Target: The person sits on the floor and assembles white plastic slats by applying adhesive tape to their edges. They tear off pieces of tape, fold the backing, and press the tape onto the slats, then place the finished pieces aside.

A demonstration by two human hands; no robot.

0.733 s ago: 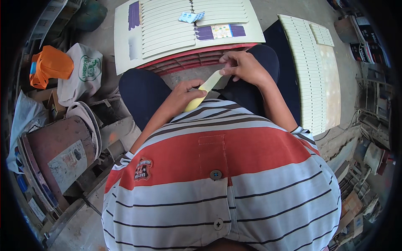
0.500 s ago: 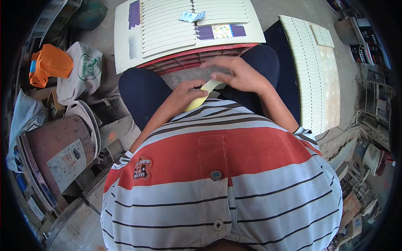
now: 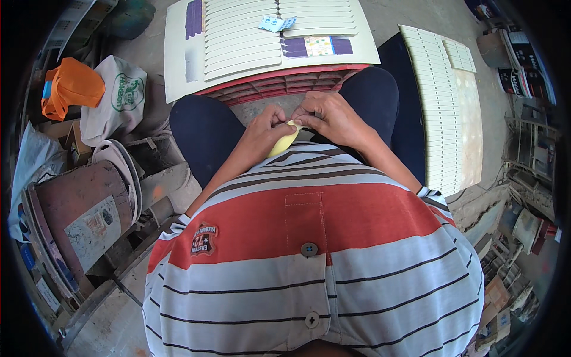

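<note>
Over my lap, my left hand (image 3: pixel 266 129) is closed around a smooth yellow rounded piece (image 3: pixel 285 141) with a paler upper end; its exact kind is unclear. The yellow piece bulges out below my left thumb, close to my shirt. From the right, my right hand (image 3: pixel 328 114) meets the left at the piece's upper end. Its thumb and fingers are pinched together there, and they hide most of the pale end.
Before my knees, a white board (image 3: pixel 178 77) with rows of cream slats rests on a red crate (image 3: pixel 262 89); a blue-white packet (image 3: pixel 277 24) lies on it. A slatted panel (image 3: pixel 437 107) stands right. Bags, including an orange one (image 3: pixel 74 89), and a worn brown board (image 3: pixel 89 208) are left.
My right hand has come down and left from its raised, open pose and pinches the upper end. The pale strip that showed between my hands is now mostly covered.
</note>
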